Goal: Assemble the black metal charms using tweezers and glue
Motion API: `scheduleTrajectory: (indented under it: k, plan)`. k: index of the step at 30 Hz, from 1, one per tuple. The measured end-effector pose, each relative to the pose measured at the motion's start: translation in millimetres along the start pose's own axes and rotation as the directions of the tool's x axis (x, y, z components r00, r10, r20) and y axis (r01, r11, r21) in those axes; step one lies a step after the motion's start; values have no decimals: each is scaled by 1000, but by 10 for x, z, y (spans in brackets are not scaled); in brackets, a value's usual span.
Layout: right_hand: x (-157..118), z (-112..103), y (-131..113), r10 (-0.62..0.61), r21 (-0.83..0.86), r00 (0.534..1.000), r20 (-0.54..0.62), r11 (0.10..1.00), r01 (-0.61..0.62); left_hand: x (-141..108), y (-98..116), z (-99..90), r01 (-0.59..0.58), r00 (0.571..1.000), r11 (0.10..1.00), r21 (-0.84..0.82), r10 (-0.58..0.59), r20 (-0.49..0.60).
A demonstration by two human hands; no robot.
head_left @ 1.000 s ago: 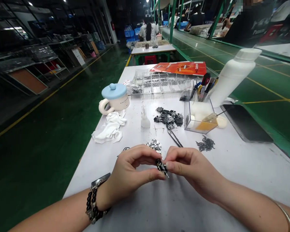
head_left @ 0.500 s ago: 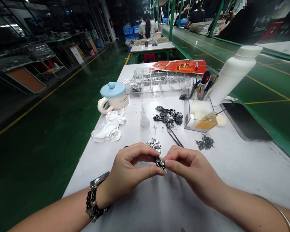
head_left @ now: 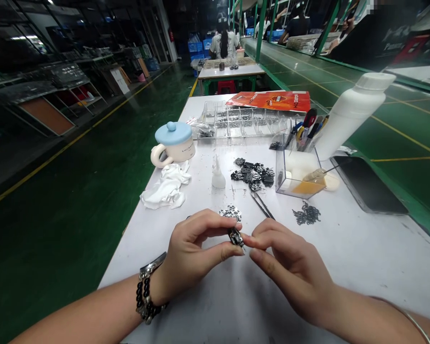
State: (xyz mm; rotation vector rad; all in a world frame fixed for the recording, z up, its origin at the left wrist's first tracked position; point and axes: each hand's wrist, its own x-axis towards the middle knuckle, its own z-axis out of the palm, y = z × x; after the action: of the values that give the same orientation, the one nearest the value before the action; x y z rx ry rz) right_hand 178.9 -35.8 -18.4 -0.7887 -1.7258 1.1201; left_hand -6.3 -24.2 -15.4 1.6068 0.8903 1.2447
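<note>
Head view looks down on a white workbench (head_left: 361, 253), where the left hand (head_left: 195, 253) pinches a small dark metal part (head_left: 235, 237) between thumb and forefinger, its other fingers curled. The part is held just above the bench, between the two hands, with a thin bright pin sticking out below it. The right hand (head_left: 294, 267) is half curled, its forefinger tip (head_left: 246, 240) at the part's right side; whether it touches or only sits just beside the part is hard to tell. The step in hand looks like fine finger work on this one piece, and the next move seems to call for a steady left pinch and a precise right fingertip. Just beyond the hands lies a small pile of silvery parts (head_left: 231, 213), with fine tweezers (head_left: 261, 204) and a heap of dark metal parts (head_left: 252, 173) further up. A clear compartment tray (head_left: 243, 122) sits further along the bench, beside a clear acrylic box (head_left: 297, 177)
</note>
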Motion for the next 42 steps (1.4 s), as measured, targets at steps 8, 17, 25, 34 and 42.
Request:
scheduleTrajectory:
  k: [8, 17, 25, 34, 42]
  plan:
    - [3, -32, 11, -134, -111, 991, -13, 985, 132, -42, 15, 52, 66, 994, 990, -125, -76, -73]
    - [-9, 11, -1, -214, -206, 977, -25, 957, 205, 12, 53, 42, 140, 976, 985, -98, -154, -152]
    - [-50, 10, 38, -382, -531, 923, 53, 772, 350, 21, 82, 89, 363, 910, 911, -198, -392, -137]
    - [-40, 54, 28, -461, -852, 879, 123, 405, 332, 13, 82, 107, 485, 847, 798, -359, -530, -35]
    - [-25, 64, 32, -459, -844, 879, 127, 415, 339, 18, 80, 106, 490, 853, 805, -336, -523, -9]
